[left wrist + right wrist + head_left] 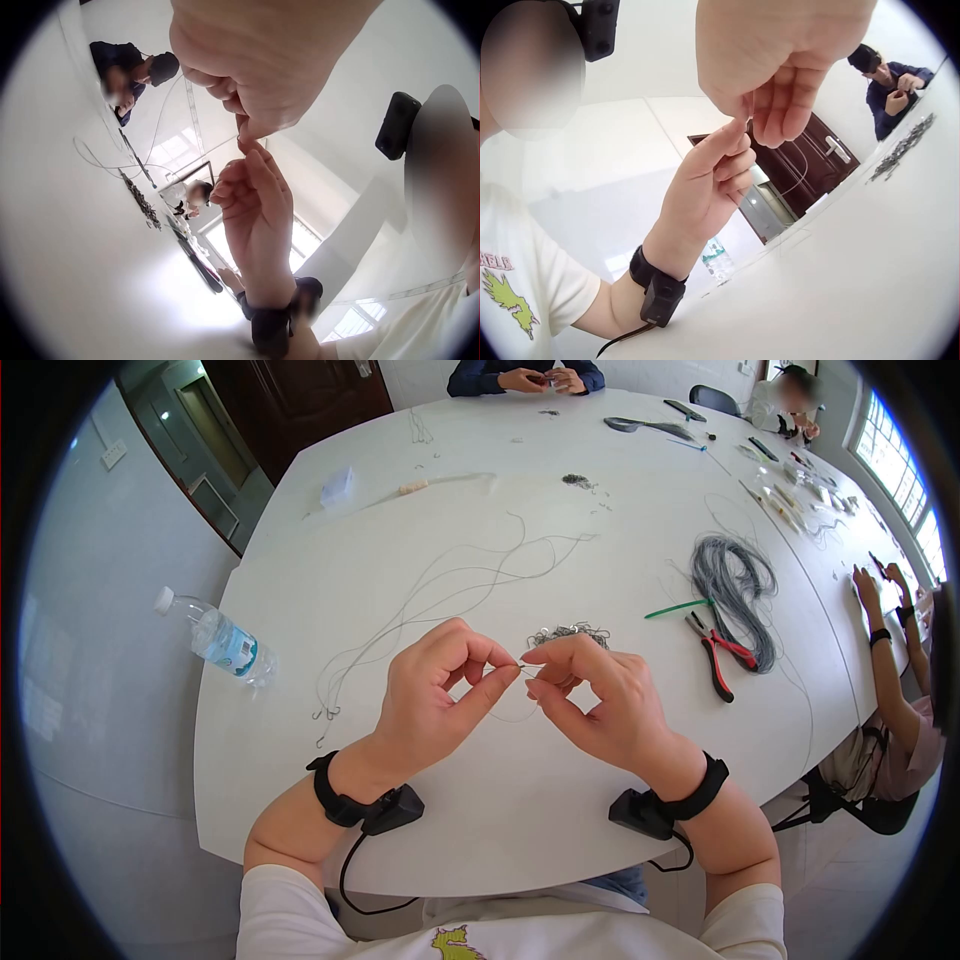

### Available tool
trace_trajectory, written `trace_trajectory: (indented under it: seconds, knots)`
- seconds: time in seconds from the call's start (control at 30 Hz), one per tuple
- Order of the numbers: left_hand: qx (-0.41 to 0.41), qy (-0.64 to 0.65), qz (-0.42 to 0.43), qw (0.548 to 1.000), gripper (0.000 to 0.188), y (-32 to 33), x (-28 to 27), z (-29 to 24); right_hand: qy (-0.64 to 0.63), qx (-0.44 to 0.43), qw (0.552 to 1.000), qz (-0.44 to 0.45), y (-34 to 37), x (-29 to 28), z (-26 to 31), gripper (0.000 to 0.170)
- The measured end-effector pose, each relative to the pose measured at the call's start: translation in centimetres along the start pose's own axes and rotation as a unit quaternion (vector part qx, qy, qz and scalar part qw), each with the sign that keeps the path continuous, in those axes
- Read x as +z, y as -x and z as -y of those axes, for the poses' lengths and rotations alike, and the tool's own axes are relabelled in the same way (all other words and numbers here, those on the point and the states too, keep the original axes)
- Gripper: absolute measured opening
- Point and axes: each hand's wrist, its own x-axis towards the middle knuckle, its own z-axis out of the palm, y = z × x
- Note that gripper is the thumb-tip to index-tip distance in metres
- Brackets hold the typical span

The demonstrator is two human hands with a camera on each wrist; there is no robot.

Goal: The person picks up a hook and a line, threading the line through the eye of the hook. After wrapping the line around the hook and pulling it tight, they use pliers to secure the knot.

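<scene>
In the head view the left hand (435,678) pinches a small dark hook (522,667) between thumb and forefinger. Close beside it, the right hand (605,695) has thumb and forefinger bent around a thin clear line at the hook, the two hands nearly touching. A loop of this line (805,169) hangs beneath the hands in the right wrist view. Just behind the right hand lies a pile of small metal pieces (570,633). The exact wrap of line at the hook is too small to tell.
A water bottle (232,646) stands left. Lines with hooks (400,622) spread across the table (450,850). Right lie a grey line coil (735,575), a green tie (678,608) and red-handled pliers (716,668). Other people sit at the far and right edges.
</scene>
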Motion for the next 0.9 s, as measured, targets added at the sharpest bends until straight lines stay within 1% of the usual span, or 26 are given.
trace_trajectory:
  seconds: [0.03, 0.07, 0.13, 0.17, 0.23, 0.27, 0.33, 0.37, 0.43, 0.57, 0.63, 0.67, 0.73, 0.77, 0.83, 0.87, 0.9]
  knots:
    - [-0.029, 0.027, 0.003, 0.999, 0.009, 0.0, 0.0, 0.0, -0.018, 0.022, 1.000, 0.006, 0.0, 0.0, 0.0, 0.011]
    - [-0.029, 0.027, 0.004, 0.999, 0.009, 0.0, 0.0, 0.0, -0.018, 0.023, 1.000, 0.006, 0.1, 0.0, -0.1, 0.011]
    - [-0.076, 0.071, 0.013, 0.994, 0.008, 0.1, 0.0, 0.1, -0.024, 0.036, 0.999, 0.009, 0.2, 0.1, -0.3, 0.011]
    - [-0.077, 0.071, 0.014, 0.994, 0.008, 0.1, 0.0, 0.0, -0.024, 0.037, 0.999, 0.009, 0.2, 0.1, -0.4, 0.011]
    - [-0.169, 0.153, 0.013, 0.974, 0.007, 0.1, -0.2, -0.2, -0.043, 0.069, 0.997, 0.016, 0.2, 0.0, -0.5, 0.009]
    - [-0.169, 0.153, 0.013, 0.974, 0.007, 0.1, -0.2, -0.1, -0.043, 0.070, 0.997, 0.016, 0.3, 0.0, -0.6, 0.009]
    - [-0.200, 0.181, 0.012, 0.963, 0.007, 0.1, -0.2, 0.1, -0.051, 0.088, 0.994, 0.033, 0.3, 0.0, -0.6, 0.009]
    - [-0.200, 0.181, 0.012, 0.963, 0.007, 0.1, -0.2, 0.1, -0.051, 0.088, 0.994, 0.033, 0.4, 0.0, -0.6, 0.009]
    - [-0.228, 0.190, 0.007, 0.955, 0.008, 0.1, -0.1, 0.1, -0.038, 0.076, 0.996, 0.039, 0.4, 0.1, -0.6, 0.009]
    - [-0.233, 0.211, 0.008, 0.949, 0.012, 0.0, 0.0, -0.1, -0.023, 0.064, 0.996, 0.050, 0.5, 0.4, -0.7, 0.009]
    - [-0.288, 0.289, 0.014, 0.913, 0.014, -0.3, -0.2, -0.6, -0.027, 0.048, 0.997, 0.057, 0.6, 0.6, -0.7, 0.009]
    - [-0.289, 0.289, 0.014, 0.913, 0.014, -0.3, -0.3, -0.7, -0.028, 0.048, 0.997, 0.057, 0.6, 0.6, -0.7, 0.009]
    - [-0.347, 0.391, 0.016, 0.852, 0.014, -0.4, -0.7, -0.6, -0.011, 0.082, 0.994, 0.072, 0.5, 0.4, -0.4, 0.010]
    - [-0.347, 0.391, 0.016, 0.852, 0.014, -0.5, -0.9, -0.5, -0.011, 0.082, 0.994, 0.072, 0.4, 0.3, -0.6, 0.010]
    - [-0.360, 0.454, -0.016, 0.815, 0.015, -0.6, -1.3, -0.4, 0.101, 0.067, 0.992, 0.048, 0.4, -0.2, -1.0, 0.014]
    - [-0.361, 0.454, -0.016, 0.815, 0.015, -0.6, -1.4, -0.4, 0.100, 0.067, 0.992, 0.047, 0.3, -0.5, -1.2, 0.014]
    - [-0.345, 0.462, -0.036, 0.816, 0.016, -0.7, -1.6, -0.6, 0.154, 0.073, 0.984, 0.056, 0.2, -0.9, -1.4, 0.016]
